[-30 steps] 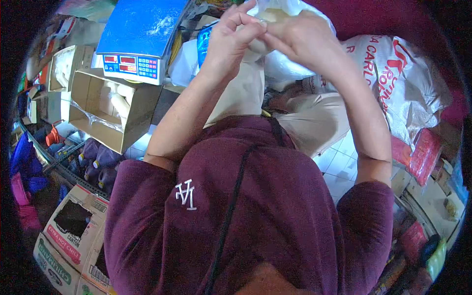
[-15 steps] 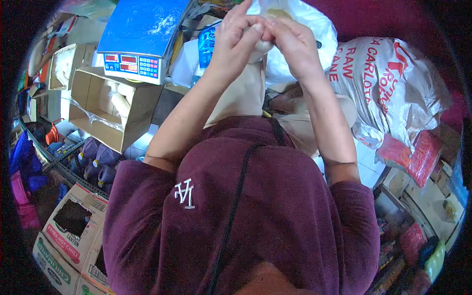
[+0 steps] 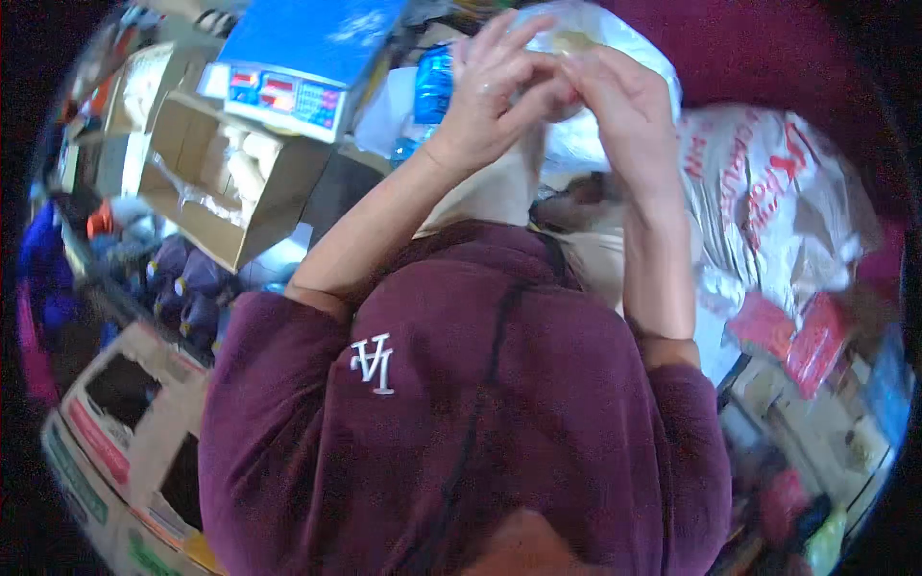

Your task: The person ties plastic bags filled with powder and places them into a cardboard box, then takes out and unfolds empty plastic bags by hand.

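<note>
My left hand (image 3: 504,96) and my right hand (image 3: 629,96) meet at their fingertips above a white plastic bag (image 3: 610,134). On the left, thumb and forefinger are pinched while the other fingers are raised and apart. The right thumb and fingers are pressed together beside them. Whatever lies between the fingertips is blurred and too small to name. Something yellowish (image 3: 573,40) shows in the mouth of the white bag, just behind the fingers.
A blue-topped digital scale (image 3: 307,48) stands at upper left, beside a cardboard box (image 3: 182,206) with pale, elongated bundles (image 3: 252,163). A large printed sack (image 3: 768,192) and red packets (image 3: 812,346) lie right. Dark jugs (image 3: 197,274) and cartons (image 3: 144,422) sit left.
Both hands have shifted right, and the left fingers have spread more. The pale round thing seen beneath the fingertips is out of sight now. The whole view has turned slightly.
</note>
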`<control>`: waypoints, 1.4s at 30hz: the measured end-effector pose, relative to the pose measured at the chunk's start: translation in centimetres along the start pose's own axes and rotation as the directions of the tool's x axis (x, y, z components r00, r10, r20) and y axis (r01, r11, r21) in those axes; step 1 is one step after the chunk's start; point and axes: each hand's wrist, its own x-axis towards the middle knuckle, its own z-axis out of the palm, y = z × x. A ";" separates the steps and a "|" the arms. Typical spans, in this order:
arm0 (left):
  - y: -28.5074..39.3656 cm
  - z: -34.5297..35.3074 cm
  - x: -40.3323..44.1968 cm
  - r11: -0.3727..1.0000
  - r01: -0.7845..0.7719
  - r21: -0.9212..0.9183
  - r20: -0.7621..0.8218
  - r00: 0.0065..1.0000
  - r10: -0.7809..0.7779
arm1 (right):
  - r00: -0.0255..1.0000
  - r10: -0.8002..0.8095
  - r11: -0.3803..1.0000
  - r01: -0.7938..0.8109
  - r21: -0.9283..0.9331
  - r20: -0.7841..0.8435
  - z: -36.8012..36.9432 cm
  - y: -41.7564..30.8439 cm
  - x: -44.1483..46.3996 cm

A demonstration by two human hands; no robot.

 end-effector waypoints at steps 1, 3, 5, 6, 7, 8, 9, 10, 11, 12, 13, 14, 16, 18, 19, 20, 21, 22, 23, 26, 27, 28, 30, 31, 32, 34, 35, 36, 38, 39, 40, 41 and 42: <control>-0.5 -0.4 -0.4 0.937 0.086 -0.339 0.012 0.996 -0.088 | 0.996 -0.080 0.996 0.081 -0.046 0.040 0.5 -1.0 0.3; -1.6 -0.9 -1.8 0.585 0.170 -0.793 0.082 0.981 -0.174 | 0.981 -0.141 0.985 0.152 -0.078 0.133 1.7 -2.4 1.0; -2.7 -2.3 -3.6 0.532 0.122 -0.838 0.041 0.986 -0.162 | 0.961 -0.168 0.985 0.172 -0.001 0.218 3.6 -4.6 2.0; -2.7 -3.6 -4.8 0.657 0.186 -0.731 0.068 0.977 -0.201 | 0.964 -0.098 0.995 0.089 0.049 0.248 5.4 -6.3 1.7; -2.6 -4.7 -6.1 0.756 0.248 -0.606 0.092 0.966 -0.243 | 0.941 -0.168 0.986 0.162 0.046 0.293 6.8 -6.5 1.7; -3.3 -5.2 -7.5 0.706 0.344 -0.619 0.101 0.927 -0.362 | 0.915 -0.233 0.972 0.232 0.043 0.331 8.0 -6.6 1.7; -4.7 -5.3 -9.7 0.778 0.355 -0.519 0.087 0.927 -0.365 | 0.848 -0.228 0.962 0.273 -0.025 0.478 9.0 -6.8 2.1; -6.7 -5.9 -11.4 0.839 0.360 -0.407 0.074 0.929 -0.363 | 0.732 -0.366 0.871 0.487 -0.066 0.574 9.9 -6.3 2.8; -8.5 -7.5 -12.3 0.936 0.301 -0.184 -0.014 0.951 -0.308 | 0.583 -0.466 0.733 0.676 -0.078 0.665 10.7 -5.6 3.2; -5.6 -9.3 -14.2 0.655 0.432 -0.620 -0.077 0.797 -0.599 | 0.553 -0.418 0.725 0.681 -0.102 0.721 11.1 -5.2 3.2; -6.5 -11.2 -15.8 0.753 0.398 -0.524 -0.182 0.812 -0.555 | 0.593 -0.349 0.758 0.634 -0.154 0.726 11.1 -4.8 3.2; -6.9 -13.6 -17.5 0.756 0.463 -0.463 -0.231 0.760 -0.607 | 0.632 -0.275 0.784 0.583 -0.211 0.724 10.8 -4.3 3.2; -8.8 -17.4 -21.0 0.706 0.524 -0.477 -0.485 0.512 -0.708 | 0.779 -0.127 0.878 0.376 -0.295 0.614 9.3 -2.0 3.1; -11.0 -22.0 -22.8 0.759 0.315 -0.570 -0.677 0.344 -0.651 | 0.872 0.029 0.921 0.166 -0.352 0.488 7.1 0.7 2.3; -13.7 -24.3 -25.2 0.793 0.253 -0.555 -0.768 0.209 -0.605 | 0.902 0.093 0.915 0.090 -0.394 0.422 5.8 2.0 1.7; -15.0 -26.6 -26.6 0.788 0.280 -0.548 -0.793 0.127 -0.596 | 0.926 0.154 0.915 -0.002 -0.404 0.345 4.8 3.1 1.0; -15.6 -28.2 -27.4 0.756 0.322 -0.570 -0.794 0.020 -0.607 | 0.940 0.214 0.909 -0.092 -0.407 0.265 3.9 4.1 0.2; -18.5 -29.8 -30.3 0.772 0.420 -0.478 -0.846 0.016 -0.533 | 0.939 0.270 0.911 -0.177 -0.372 0.215 3.0 5.0 -0.6; -20.1 -31.3 -32.3 0.769 0.424 -0.479 -0.845 0.014 -0.535 | 0.929 0.331 0.905 -0.264 -0.333 0.163 2.1 5.7 -1.6; -22.1 -32.8 -34.0 0.299 0.929 -0.217 -0.783 0.017 -0.622 | 0.921 0.385 0.873 -0.340 -0.350 0.065 0.7 7.1 -3.5; -23.1 -32.7 -34.3 0.186 0.976 -0.109 -0.748 0.043 -0.662 | 0.928 0.368 0.869 -0.324 -0.375 0.052 0.3 7.4 -3.8; -24.5 -32.5 -35.1 0.084 0.996 0.014 -0.706 0.069 -0.705 | 0.930 0.365 0.856 -0.316 -0.409 0.047 -0.2 7.6 -3.9; -29.7 -31.7 -39.8 0.024 1.000 0.004 -0.616 0.021 -0.788 | 0.935 0.353 0.834 -0.312 -0.455 0.006 0.0 6.7 -3.9; -30.4 -30.4 -39.8 0.004 0.994 -0.113 -0.576 -0.062 -0.815 | 0.937 0.349 0.820 -0.315 -0.477 -0.019 0.1 6.4 -3.9; -30.3 -30.3 -37.9 -0.158 0.987 -0.007 -0.564 -0.134 -0.815 | 0.939 0.341 0.807 -0.316 -0.499 -0.044 0.1 6.1 -3.9; -34.8 -29.1 -43.5 0.127 0.874 -0.469 -0.537 -0.168 -0.827 | 0.925 0.373 0.776 -0.354 -0.522 -0.073 0.1 5.7 -4.2; -33.3 -28.6 -42.9 0.155 0.746 -0.648 -0.415 -0.175 -0.893 | 0.918 0.390 0.759 -0.369 -0.537 -0.079 -0.2 5.8 -4.4; -35.5 -29.4 -45.6 -0.067 0.638 -0.767 -0.184 -0.320 -0.930 | 0.928 0.362 0.732 -0.339 -0.591 -0.084 -0.6 6.0 -4.5; -37.0 -30.7 -46.9 -0.431 0.563 -0.705 0.083 -0.539 -0.838 | 0.920 0.358 0.745 -0.384 -0.545 -0.159 -1.2 6.4 -5.0; -36.2 -30.6 -46.1 -0.427 0.636 -0.643 0.058 -0.516 -0.855 | 0.921 0.349 0.750 -0.386 -0.537 -0.175 -1.8 6.7 -5.3; -39.0 -31.9 -48.7 -0.553 0.577 -0.601 0.308 -0.472 -0.827 | 0.917 0.350 0.752 -0.395 -0.527 -0.189 -2.4 7.1 -5.6; -37.3 -30.9 -46.7 -0.437 0.631 -0.641 0.196 -0.415 -0.888 | 0.915 0.351 0.755 -0.403 -0.517 -0.201 -2.9 7.4 -5.8; -34.2 -29.9 -44.1 -0.311 0.676 -0.668 0.081 -0.350 -0.933 | 0.917 0.332 0.758 -0.398 -0.517 -0.220 -3.1 7.4 -6.0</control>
